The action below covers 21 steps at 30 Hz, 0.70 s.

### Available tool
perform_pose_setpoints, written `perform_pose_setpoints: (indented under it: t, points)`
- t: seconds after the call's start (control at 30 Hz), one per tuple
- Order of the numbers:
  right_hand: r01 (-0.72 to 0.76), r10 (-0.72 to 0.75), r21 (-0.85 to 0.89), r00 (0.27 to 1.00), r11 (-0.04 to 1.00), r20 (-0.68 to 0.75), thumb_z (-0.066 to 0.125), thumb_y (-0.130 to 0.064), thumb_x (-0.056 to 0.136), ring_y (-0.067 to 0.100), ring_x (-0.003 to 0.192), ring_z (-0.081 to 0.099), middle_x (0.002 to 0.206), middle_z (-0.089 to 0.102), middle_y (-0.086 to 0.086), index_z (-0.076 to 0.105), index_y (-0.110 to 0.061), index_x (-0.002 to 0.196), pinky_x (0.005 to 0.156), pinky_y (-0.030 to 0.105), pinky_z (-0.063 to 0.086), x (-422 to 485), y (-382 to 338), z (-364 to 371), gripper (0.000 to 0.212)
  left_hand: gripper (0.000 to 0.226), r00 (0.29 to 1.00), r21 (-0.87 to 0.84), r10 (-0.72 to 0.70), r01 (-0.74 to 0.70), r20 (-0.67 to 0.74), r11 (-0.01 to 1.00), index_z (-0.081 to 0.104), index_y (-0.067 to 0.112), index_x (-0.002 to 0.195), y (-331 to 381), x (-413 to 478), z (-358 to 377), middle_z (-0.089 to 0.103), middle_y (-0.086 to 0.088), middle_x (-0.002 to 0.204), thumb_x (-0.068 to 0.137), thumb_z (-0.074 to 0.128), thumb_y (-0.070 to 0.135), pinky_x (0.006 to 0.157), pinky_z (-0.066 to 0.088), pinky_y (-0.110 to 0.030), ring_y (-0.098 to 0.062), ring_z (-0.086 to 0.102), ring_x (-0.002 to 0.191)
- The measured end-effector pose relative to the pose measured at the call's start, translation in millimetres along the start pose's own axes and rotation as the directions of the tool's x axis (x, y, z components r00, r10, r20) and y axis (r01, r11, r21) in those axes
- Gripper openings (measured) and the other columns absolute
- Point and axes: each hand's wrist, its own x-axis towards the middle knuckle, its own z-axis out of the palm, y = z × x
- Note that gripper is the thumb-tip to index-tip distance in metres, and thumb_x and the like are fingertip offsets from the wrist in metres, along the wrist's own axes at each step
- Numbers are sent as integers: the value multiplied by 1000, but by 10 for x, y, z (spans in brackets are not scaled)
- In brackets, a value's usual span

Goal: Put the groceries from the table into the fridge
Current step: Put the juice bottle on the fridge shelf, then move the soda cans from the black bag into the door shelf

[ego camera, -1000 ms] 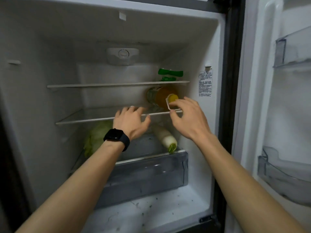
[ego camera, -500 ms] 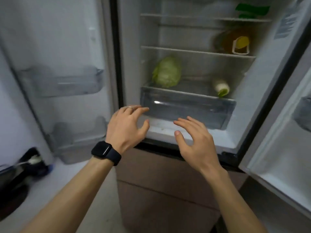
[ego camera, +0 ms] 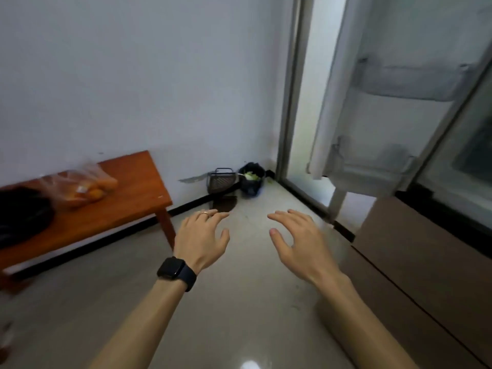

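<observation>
In the corner you have a dark bin [ego camera: 250,183] with green scraps, a wire basket [ego camera: 221,180] just beside it against the white wall [ego camera: 133,75]

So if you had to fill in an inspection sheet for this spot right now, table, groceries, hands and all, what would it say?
Surface: wooden table at left, against the wall; pale glossy floor.
Job's things: clear bag of orange fruit lies on the table; fridge door stands open at right.
Clutter: blurred black thing on the table's left end; dark bin with green scraps and a dark container in the floor corner.
Hands: left hand, with a watch on its wrist, and right hand, both open and holding nothing, above the floor.
Cables: nothing seen.
Surroundings: brown panels at lower right.
</observation>
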Motion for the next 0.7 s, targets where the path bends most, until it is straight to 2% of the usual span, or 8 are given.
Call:
perform_pose_setpoints:
  t: [0.17,0.27,0.37,0.53,0.7]
  points:
    - [196,-201,55,971,979,128,50,-42,100,9,140,37,139,57,-16,56,-35,138,115,29,32,379,-1238,890,39,44,961,30,-272,274,-57,961,54,36,135,-1425,-614,-487,56,4,139,93,50,47,108,39,-40,-19,46,130]
    - [279,-293,101,942,955,165,53,-38,100,10,139,38,138,58,-14,58,-32,137,111,22,26,549,-2031,1437,38,45,924,46,-367,373,-107,927,53,36,137,-2268,-983,-811,54,4,140,94,50,50,109,37,-38,-18,44,132]
    - [341,-367,158,910,927,190,55,-36,99,12,138,39,138,58,-13,60,-32,136,111,20,23,686,-2815,2005,38,46,888,62,-430,444,-159,894,54,36,136,-3140,-1337,-1147,55,4,139,93,51,52,108,38,-38,-17,45,131]
    - [401,-456,251,861,881,225,55,-38,99,9,140,36,139,57,-15,58,-32,137,114,30,34,843,-3970,2830,39,47,837,71,-504,528,-211,846,57,33,134,-4453,-1743,-1657,57,3,136,92,51,51,106,40,-40,-19,47,130]
    - [415,-479,259,833,872,278,54,-40,100,5,142,31,143,52,-18,53,-34,141,114,24,28,1038,-4671,3407,42,45,820,75,-532,556,-209,828,55,33,136,-5349,-1905,-1922,55,4,139,94,52,47,108,39,-40,-19,45,131]
